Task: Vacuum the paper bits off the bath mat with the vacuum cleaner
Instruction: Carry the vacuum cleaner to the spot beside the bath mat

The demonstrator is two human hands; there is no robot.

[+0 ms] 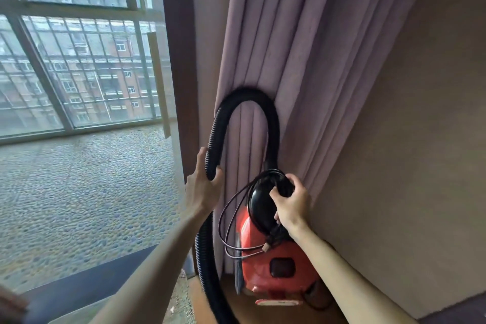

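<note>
Head view: a person lifts a red vacuum cleaner clear of the corner where a mauve curtain meets a brown wall, beside a tall window looking onto apartment blocks.

The left hand is closed around the black ribbed hose, which loops up in an arch against the curtain and trails down past the forearm out of the bottom of the picture. The right hand grips the black handle end of the machine together with a bundle of coiled power cord, whose loops hang loose over the red body; the plug appears to dangle near the wrist. Both arms are extended forward, the left slightly higher than the right.

The job looks barely begun. No bath mat or paper bits can be made out; a dark strip lies on the pebble-patterned floor at lower left, but what it is cannot be told. Judging by the coiled cord, the machine is not yet plugged in, so carrying, unwinding, powering up and all the vacuuming remain.
</note>
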